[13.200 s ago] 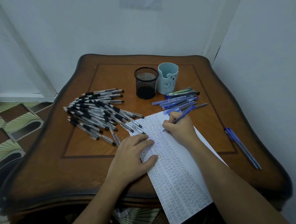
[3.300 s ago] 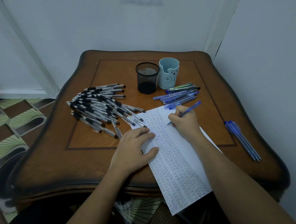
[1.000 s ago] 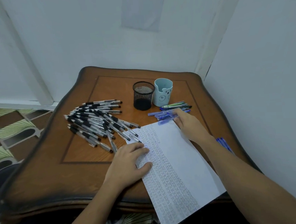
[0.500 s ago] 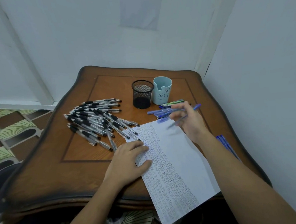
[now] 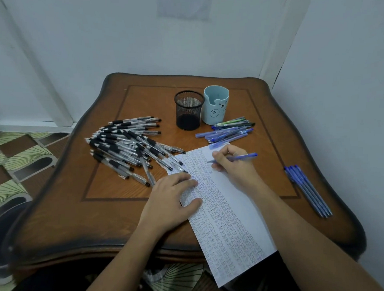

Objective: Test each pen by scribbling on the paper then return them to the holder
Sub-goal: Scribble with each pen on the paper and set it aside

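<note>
Head view: one wide frame, looking down on my two hands at a wooden table.
Right hand: my fingers and thumb are curled round a blue pen; the hand rests on the far end of the paper.
Blue pen: lies nearly level, tip toward 9 o'clock and at the sheet, rear end toward 3 o'clock.
Left hand: my fingers lie straight and flat, holding nothing, pressing the paper's left edge at 9 o'clock of the sheet.
Paper: white, its left part filled with columns of small scribbles; the near end overhangs the table edge at 6 o'clock.
Black mesh holder: upright at 12 o'clock of the table.
Pale blue holder: upright, bear face on its side, just beside the mesh one at its 3 o'clock.
Black-grip pens: a loose heap at 10 o'clock, some tips lying on the paper's corner.
Loose blue pens: with some green ones, between the holders and the paper.
Edge pens: a few blue ones side by side at 3 o'clock, well apart from the rest.
</note>
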Demonstrator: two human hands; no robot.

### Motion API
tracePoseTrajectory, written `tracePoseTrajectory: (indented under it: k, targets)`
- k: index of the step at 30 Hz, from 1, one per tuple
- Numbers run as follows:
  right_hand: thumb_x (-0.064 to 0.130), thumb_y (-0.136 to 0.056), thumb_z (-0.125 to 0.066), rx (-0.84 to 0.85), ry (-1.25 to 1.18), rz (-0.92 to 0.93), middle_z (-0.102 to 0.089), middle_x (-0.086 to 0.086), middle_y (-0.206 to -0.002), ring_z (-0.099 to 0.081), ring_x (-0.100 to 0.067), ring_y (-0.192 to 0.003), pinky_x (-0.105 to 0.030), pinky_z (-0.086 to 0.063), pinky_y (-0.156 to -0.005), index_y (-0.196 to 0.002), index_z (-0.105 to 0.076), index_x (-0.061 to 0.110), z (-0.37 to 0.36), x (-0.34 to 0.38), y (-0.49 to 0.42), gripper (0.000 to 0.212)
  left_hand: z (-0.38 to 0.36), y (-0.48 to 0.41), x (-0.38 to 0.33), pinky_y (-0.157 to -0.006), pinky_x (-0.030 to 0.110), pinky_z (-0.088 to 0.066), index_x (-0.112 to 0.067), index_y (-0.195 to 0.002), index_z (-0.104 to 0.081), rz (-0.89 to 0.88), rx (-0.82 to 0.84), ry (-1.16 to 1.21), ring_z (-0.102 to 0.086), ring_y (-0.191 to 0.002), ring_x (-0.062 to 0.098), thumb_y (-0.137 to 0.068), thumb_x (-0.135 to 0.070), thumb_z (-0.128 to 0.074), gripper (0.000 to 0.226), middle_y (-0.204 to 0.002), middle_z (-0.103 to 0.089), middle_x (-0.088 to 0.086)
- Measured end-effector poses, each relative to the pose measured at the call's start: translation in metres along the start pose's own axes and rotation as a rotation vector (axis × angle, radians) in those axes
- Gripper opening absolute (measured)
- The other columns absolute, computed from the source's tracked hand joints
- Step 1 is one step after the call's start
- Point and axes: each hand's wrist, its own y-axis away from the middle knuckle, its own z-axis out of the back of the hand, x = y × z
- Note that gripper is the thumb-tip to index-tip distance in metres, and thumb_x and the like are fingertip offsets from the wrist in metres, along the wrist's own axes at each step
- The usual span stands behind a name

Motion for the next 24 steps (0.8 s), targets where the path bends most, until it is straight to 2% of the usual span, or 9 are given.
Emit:
tracePoseTrajectory:
  k: [2,5,8,14,19,24]
  targets:
    - [0.007,-0.085,-0.077,0.017,0.004,-0.025,-0.060,-0.011,-0.063,-0.059,-0.016,-0.061,-0.026,-0.052,-0.060,-0.071,-0.056,0.005,0.000,-0.002,-0.001,0.026,0.000,0.000,0.000,-0.101,0.032,-0.034,-0.030,-0.119,-0.067,-0.002,-0.002,-0.001,-0.049,-0.119,0.005,-0.081,-0.063,-0.050,0.053,-0.125,-0.058,-0.012]
    - [-0.003,-0.078,-0.073,-0.067,0.073,0.008,-0.050,-0.001,-0.051,-0.054,-0.014,-0.052,-0.032,-0.048,-0.057,-0.052,-0.050,0.018,-0.001,-0.009,-0.003,0.041,0.000,0.000,-0.001,-0.102,0.029,-0.030,-0.031,-0.120,-0.066,0.003,0.004,-0.003,-0.047,-0.120,0.005,-0.081,-0.063,-0.049,0.054,-0.126,-0.057,-0.013]
    - [-0.009,-0.079,-0.067,-0.127,0.074,0.040,-0.042,0.002,-0.049,-0.050,-0.006,-0.046,-0.028,-0.045,-0.054,-0.052,-0.044,0.013,-0.002,-0.011,-0.003,0.041,0.000,0.000,-0.001,-0.101,0.030,-0.031,-0.030,-0.120,-0.066,0.001,0.001,0.001,-0.047,-0.119,0.005,-0.082,-0.062,-0.050,0.053,-0.126,-0.057,-0.013]
    - [-0.009,-0.079,-0.066,-0.093,0.074,0.053,-0.040,-0.004,-0.053,-0.050,-0.007,-0.047,-0.028,-0.044,-0.053,-0.055,-0.042,0.010,-0.001,-0.013,-0.004,0.039,0.000,-0.002,0.000,-0.101,0.034,-0.036,-0.028,-0.119,-0.068,-0.009,-0.005,0.001,-0.050,-0.118,0.007,-0.082,-0.060,-0.053,0.050,-0.125,-0.059,-0.011]
    - [-0.008,-0.076,-0.067,-0.091,0.121,0.080,-0.040,-0.010,-0.057,-0.046,-0.008,-0.047,-0.023,-0.040,-0.049,-0.055,-0.043,0.008,-0.002,-0.013,-0.004,0.035,0.000,-0.001,0.000,-0.099,0.031,-0.034,-0.028,-0.118,-0.069,-0.016,-0.010,0.005,-0.051,-0.116,0.007,-0.081,-0.059,-0.054,0.050,-0.123,-0.060,-0.010]
    - [0.000,-0.071,-0.067,-0.055,0.035,0.033,-0.036,0.003,-0.049,-0.046,-0.011,-0.046,-0.027,-0.040,-0.052,-0.045,-0.040,0.022,0.000,-0.015,-0.006,0.044,0.000,-0.001,-0.001,-0.100,0.032,-0.034,-0.028,-0.118,-0.068,-0.005,-0.002,0.011,-0.050,-0.117,0.007,-0.081,-0.059,-0.053,0.051,-0.123,-0.059,-0.010]
